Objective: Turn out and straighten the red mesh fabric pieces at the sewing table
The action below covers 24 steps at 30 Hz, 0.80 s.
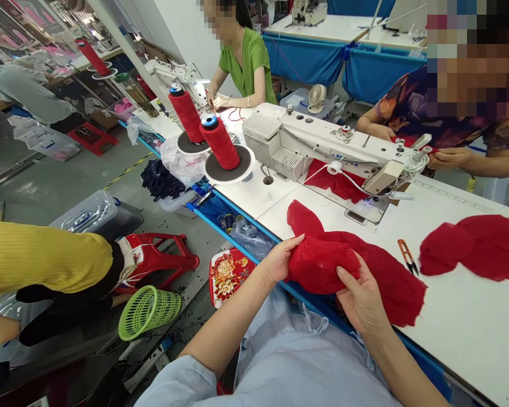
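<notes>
A piece of red fabric (322, 265) is stretched between my two hands at the table's near edge, part of it resting on the white tabletop. My left hand (283, 259) pinches its left end between thumb and fingers. Further right, my right hand (360, 288) grips the cloth with the thumb on top and the fingers partly hidden underneath. Orange-handled thread snips (407, 255) lie to the right of the cloth. Beyond them rests another red fabric piece (475, 247). Behind my hands stands a white sewing machine (322, 147), with red cloth (337, 183) under its arm.
Two red thread cones (223, 144) stand on the table's left part. Co-workers sit across the table, one in a green top (248, 62), another with hands on red cloth at the right. At lower left are a green basket (150, 311) and a red stool (165, 257).
</notes>
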### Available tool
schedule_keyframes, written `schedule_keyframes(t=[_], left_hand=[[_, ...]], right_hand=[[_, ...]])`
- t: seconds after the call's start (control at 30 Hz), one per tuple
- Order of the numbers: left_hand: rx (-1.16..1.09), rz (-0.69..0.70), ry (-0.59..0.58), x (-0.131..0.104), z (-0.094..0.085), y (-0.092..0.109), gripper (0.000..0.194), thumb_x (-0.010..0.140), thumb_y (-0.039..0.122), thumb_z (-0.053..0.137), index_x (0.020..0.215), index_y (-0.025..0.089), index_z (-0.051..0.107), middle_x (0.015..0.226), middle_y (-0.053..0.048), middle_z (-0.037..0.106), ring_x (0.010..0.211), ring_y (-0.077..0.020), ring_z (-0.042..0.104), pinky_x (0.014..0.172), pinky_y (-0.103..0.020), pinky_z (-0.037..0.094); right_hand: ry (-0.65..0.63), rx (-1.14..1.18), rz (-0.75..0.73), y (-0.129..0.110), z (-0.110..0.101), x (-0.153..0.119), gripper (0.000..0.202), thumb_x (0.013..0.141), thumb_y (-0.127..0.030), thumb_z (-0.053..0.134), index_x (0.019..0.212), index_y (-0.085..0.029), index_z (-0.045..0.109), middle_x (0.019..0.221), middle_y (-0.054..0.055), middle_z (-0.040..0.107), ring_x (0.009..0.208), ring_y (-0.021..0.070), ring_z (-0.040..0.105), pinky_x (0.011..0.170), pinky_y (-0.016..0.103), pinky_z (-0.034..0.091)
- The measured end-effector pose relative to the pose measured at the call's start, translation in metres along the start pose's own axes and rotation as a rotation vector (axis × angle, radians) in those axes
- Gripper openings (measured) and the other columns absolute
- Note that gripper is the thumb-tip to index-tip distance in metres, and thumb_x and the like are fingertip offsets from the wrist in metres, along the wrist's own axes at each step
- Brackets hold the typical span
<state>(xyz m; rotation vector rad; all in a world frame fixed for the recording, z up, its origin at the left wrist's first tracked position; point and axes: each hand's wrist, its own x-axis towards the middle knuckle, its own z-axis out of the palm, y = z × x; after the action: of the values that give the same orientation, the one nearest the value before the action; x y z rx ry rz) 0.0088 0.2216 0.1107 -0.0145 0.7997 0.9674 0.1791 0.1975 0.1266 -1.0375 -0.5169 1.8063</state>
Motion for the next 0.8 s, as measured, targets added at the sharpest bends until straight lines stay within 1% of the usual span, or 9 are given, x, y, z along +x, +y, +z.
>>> schedule_keyframes(t=[0.07,0.17,0.3,0.47,0.6,0.8], left_hand=[[0.025,0.024,0.006,-0.001,-0.001,0.002,0.022,0.081,0.027,0.060,0.090,0.009,0.069,0.073,-0.009,0.073,0.075,-0.0209,0.070,0.085,-0.031,0.049],[0.067,0.077,0.020,-0.005,0.000,0.003,0.022,0.082,0.026,0.060,0.091,0.009,0.069,0.076,-0.010,0.073,0.071,-0.0195,0.069,0.083,-0.031,0.049],[0.107,0.136,0.009,-0.011,0.003,0.004,0.021,0.082,0.027,0.061,0.089,0.009,0.068,0.077,-0.009,0.073,0.066,-0.0164,0.067,0.075,-0.027,0.050],[0.098,0.190,-0.028,-0.012,0.004,0.004,0.023,0.076,0.031,0.069,0.083,0.009,0.068,0.072,-0.007,0.071,0.061,-0.0137,0.065,0.064,-0.023,0.049],[0.076,0.231,-0.040,-0.009,0.002,0.002,0.025,0.072,0.032,0.073,0.082,0.010,0.068,0.072,-0.006,0.071,0.062,-0.0138,0.064,0.066,-0.023,0.049],[0.040,0.237,-0.015,-0.008,0.002,0.001,0.025,0.075,0.033,0.070,0.083,0.010,0.067,0.075,-0.007,0.071,0.068,-0.0162,0.066,0.073,-0.026,0.049]], right_hand=[[-0.001,0.005,0.003,0.001,0.001,0.000,0.046,0.067,-0.027,0.078,0.110,-0.033,0.061,0.111,0.000,0.069,0.105,0.0237,0.062,0.094,0.046,0.050],[0.015,0.012,0.012,0.001,0.003,-0.001,0.044,0.066,-0.027,0.078,0.107,-0.033,0.063,0.110,-0.001,0.069,0.106,0.0231,0.061,0.096,0.045,0.048],[0.002,0.011,0.040,0.001,0.004,-0.002,0.044,0.064,-0.026,0.080,0.105,-0.033,0.065,0.110,-0.001,0.070,0.108,0.0234,0.061,0.098,0.045,0.046],[-0.025,-0.002,0.041,0.006,0.003,-0.001,0.047,0.066,-0.025,0.078,0.110,-0.033,0.063,0.117,0.000,0.067,0.114,0.0229,0.057,0.100,0.043,0.045],[-0.036,-0.030,0.037,0.008,0.002,-0.001,0.045,0.067,-0.026,0.077,0.111,-0.031,0.063,0.118,0.001,0.067,0.114,0.0244,0.057,0.098,0.045,0.046],[-0.018,-0.062,0.031,0.009,0.004,0.000,0.044,0.068,-0.029,0.076,0.110,-0.031,0.062,0.114,0.002,0.068,0.107,0.0241,0.060,0.092,0.044,0.050]])
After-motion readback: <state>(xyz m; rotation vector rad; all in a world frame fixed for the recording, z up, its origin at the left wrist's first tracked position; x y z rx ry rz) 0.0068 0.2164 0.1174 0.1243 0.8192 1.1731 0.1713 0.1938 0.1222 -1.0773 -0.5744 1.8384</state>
